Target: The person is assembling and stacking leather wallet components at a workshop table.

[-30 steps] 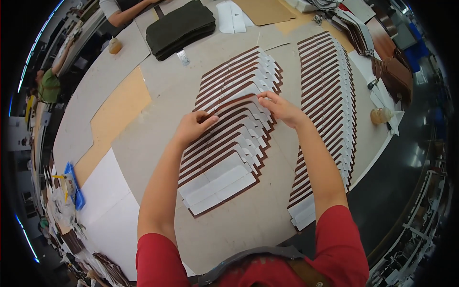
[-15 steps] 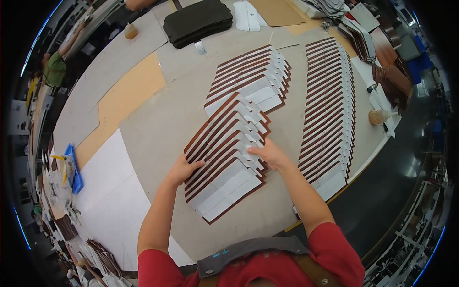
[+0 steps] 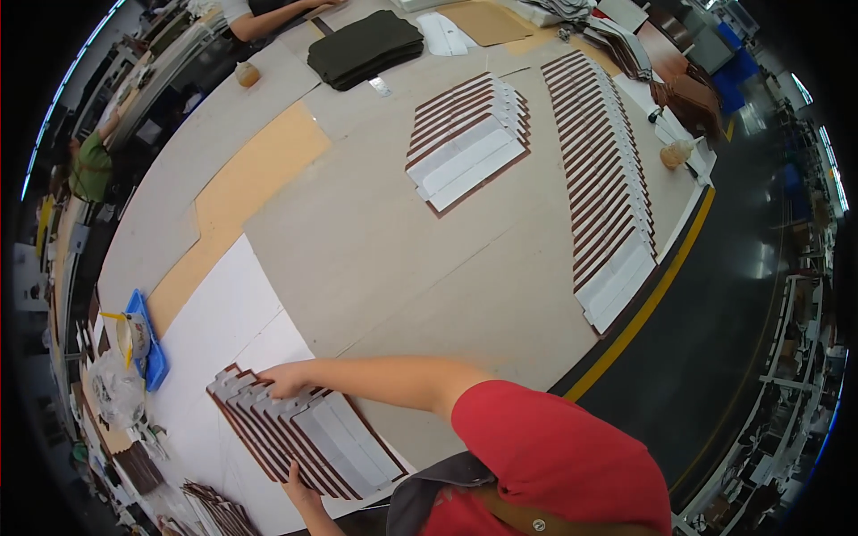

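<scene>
Head view — fanned panels over white sheet, grey table, dark floor beyond.
Left hand and right hand pinch opposite edges — lower fingers hidden, left forearm cut off.

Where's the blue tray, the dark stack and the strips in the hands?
Blue tray [image 3: 158, 364]: head view, its bare edge.
Dark stack [image 3: 365, 47]: head view, its top.
Held strips [image 3: 306, 435]: head view, the fan's middle.

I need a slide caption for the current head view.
Left hand and right hand grip a fanned stack of brown-edged white pieces; two similar rows lie on the table.
</scene>
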A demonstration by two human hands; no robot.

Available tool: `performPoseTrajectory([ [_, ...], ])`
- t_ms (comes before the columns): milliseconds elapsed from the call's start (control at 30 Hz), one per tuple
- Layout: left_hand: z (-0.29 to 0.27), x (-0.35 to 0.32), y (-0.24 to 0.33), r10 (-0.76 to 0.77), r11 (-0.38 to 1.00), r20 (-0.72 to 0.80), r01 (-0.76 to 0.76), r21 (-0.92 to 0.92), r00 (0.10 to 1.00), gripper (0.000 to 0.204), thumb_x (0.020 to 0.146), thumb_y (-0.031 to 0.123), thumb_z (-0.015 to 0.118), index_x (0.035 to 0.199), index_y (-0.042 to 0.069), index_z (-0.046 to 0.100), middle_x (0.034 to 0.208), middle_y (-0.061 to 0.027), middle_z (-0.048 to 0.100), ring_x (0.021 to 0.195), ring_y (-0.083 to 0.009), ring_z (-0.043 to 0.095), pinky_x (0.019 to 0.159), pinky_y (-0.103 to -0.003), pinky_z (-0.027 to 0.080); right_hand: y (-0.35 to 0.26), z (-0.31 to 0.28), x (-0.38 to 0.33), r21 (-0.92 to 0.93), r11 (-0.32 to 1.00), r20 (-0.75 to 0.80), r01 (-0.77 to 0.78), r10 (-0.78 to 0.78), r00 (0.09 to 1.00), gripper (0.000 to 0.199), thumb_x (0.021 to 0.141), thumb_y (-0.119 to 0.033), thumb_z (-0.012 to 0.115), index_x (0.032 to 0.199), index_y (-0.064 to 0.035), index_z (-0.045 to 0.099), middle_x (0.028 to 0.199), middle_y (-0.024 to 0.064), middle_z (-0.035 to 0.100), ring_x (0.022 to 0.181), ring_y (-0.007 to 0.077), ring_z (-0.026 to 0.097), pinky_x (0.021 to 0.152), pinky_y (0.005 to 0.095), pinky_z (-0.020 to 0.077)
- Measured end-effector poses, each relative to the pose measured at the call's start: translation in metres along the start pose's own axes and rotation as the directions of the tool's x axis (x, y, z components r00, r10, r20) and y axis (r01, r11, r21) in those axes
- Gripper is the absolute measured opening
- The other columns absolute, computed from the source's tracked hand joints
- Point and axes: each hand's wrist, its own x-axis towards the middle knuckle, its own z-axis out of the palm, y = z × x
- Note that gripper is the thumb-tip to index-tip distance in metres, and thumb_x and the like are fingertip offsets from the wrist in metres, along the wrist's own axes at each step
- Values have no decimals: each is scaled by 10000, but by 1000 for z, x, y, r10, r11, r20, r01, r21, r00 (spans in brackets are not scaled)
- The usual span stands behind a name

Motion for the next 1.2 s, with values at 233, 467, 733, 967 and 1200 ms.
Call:
performPoseTrajectory([
  [233, -62, 37, 6, 310, 837, -364, -71, 543, 878, 516, 833, 71, 528, 1300, 1, 321, 1270, -157, 403, 1164, -293, 396, 943, -402, 362, -22, -80, -30, -328, 941, -279, -84, -11, 960, 292, 833, -209, 515, 1072, -57, 588, 1039, 128, 614, 926, 239, 593, 808, 314, 461],
  [467, 187, 20, 32, 702, 318, 450, -808, 496, 552, 435, 805, 11, 506, 1226, -22, 401, 1275, -175, 398, 1214, -294, 344, 1029, -381, 236, -48, -369, -304, -377, 701, -887, -606, -461, 19, 216, 771, -116, 542, 944, -2, 603, 905, 186, 605, 889, 325, 569, 810, 396, 445],
  [733, 527, -51, -13, 339, 128, 938, -985, -118, -68, 393, 751, 53, 585, 1132, 55, 492, 1282, -138, 416, 1203, -342, 377, 998, -463, 288, -27, -483, -387, -14, 560, -938, -828, -295, -184, 316, 732, -182, 622, 968, 23, 576, 884, 184, 625, 849, 292, 610, 770, 343, 473],
  [967, 620, -71, -40, 223, 72, 973, -997, 38, 53, 421, 769, 124, 572, 1177, 79, 476, 1333, -120, 381, 1237, -315, 334, 1001, -477, 261, -67, -489, -404, 104, 844, -965, -526, 214, 152, 252, 735, -175, 660, 940, -53, 579, 877, 61, 627, 810, 172, 592, 714, 293, 473],
  [1200, 625, -71, -28, 84, -35, 995, -997, 63, 60, 486, 785, 146, 568, 1244, 89, 421, 1397, -83, 309, 1234, -303, 323, 959, -478, 289, -57, -411, -382, 225, 974, -866, 28, 187, 464, 520, 758, -119, 679, 1196, 21, 436, 1088, 95, 558, 946, 176, 537, 817, 298, 439],
])
